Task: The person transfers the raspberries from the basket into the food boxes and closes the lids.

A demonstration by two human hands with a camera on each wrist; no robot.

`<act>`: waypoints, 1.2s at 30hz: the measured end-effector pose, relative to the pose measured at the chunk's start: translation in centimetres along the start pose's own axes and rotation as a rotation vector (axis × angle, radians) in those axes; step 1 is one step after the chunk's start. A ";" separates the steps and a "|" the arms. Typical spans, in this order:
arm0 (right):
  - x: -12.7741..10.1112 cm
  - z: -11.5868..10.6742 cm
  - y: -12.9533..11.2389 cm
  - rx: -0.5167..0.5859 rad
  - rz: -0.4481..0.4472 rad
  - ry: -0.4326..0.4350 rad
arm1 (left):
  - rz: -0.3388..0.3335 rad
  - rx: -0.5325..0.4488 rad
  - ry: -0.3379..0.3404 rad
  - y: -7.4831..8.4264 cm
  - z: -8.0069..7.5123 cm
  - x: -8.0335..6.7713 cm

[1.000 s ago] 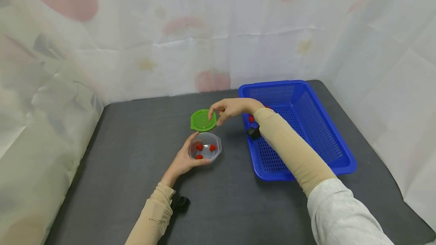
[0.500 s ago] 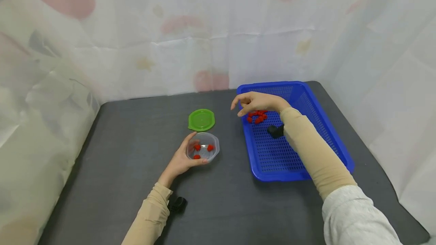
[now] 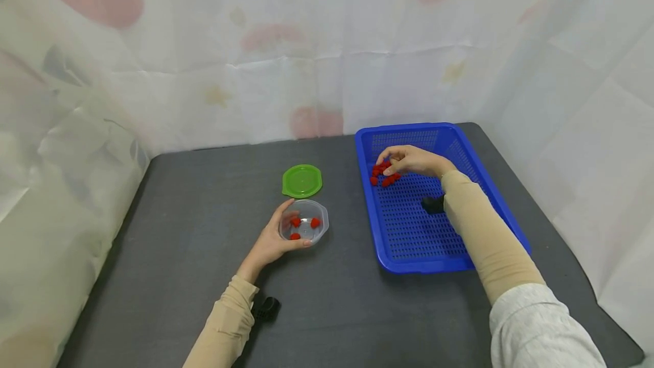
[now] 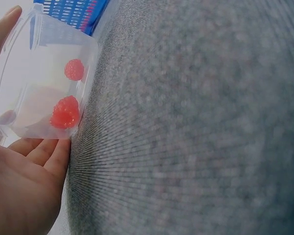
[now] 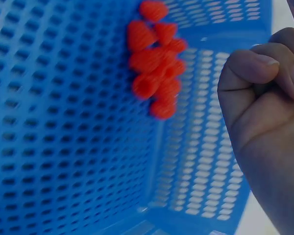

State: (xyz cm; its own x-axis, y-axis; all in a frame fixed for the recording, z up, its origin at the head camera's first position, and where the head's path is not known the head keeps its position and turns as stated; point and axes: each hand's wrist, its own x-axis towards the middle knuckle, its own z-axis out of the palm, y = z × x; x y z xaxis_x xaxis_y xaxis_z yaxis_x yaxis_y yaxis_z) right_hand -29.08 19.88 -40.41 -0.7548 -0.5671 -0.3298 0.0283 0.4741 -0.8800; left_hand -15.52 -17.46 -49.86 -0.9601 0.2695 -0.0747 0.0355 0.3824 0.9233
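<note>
My left hand grips a clear plastic tub standing on the dark table. In the left wrist view the left hand cups the tub, and red raspberries lie inside. My right hand is inside the blue basket, its curled fingers down at a pile of raspberries in the far left corner. The right wrist view shows the right hand beside the pile, with no berry visible between the fingers.
A green lid lies flat on the table just behind the tub. White sheeting closes in the table on the left, back and right. The grey tabletop stretches between tub and basket. A black wrist camera sits under each forearm.
My right hand has moved from above the green lid rightward into the basket and down to the raspberry pile. The left hand and tub have stayed in place.
</note>
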 end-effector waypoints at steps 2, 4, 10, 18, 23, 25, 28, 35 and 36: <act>0.0 -0.1 0.7 0.013 0.011 0.015 | 0.001 -0.004 0.002 0.0 0.0 0.0; 0.0 -0.1 1.4 0.034 0.020 0.027 | 0.000 -0.004 0.004 0.0 0.0 -0.1; 0.3 0.1 3.4 0.029 0.033 0.049 | -0.001 -0.010 0.005 0.1 -0.1 -0.2; 0.3 0.1 5.6 -0.104 0.077 0.066 | 0.002 -0.006 -0.005 0.1 -0.1 -0.3; 0.6 0.3 5.9 -0.135 0.109 0.063 | 0.007 -0.004 -0.010 0.3 -0.2 -0.2; 0.7 0.4 5.8 -0.160 0.112 0.060 | 0.008 -0.007 -0.012 0.4 -0.2 -0.2; 0.7 0.5 5.6 -0.197 0.111 0.052 | 0.012 -0.016 -0.009 0.4 -0.2 -0.1; 1.0 0.5 5.4 -0.241 0.129 0.051 | 0.011 -0.017 0.000 0.1 -0.1 -0.1; 1.1 0.5 5.5 -0.241 0.130 0.054 | 0.013 -0.016 0.000 0.1 -0.1 -0.1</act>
State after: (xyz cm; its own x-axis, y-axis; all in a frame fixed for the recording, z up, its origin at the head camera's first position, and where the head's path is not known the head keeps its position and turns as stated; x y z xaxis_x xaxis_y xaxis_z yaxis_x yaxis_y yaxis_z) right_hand -29.39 21.48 -45.75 -0.7893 -0.4568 -0.4103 -0.0243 0.6910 -0.7225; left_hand -15.42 -17.53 -49.68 -0.9597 0.2740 -0.0626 0.0435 0.3646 0.9302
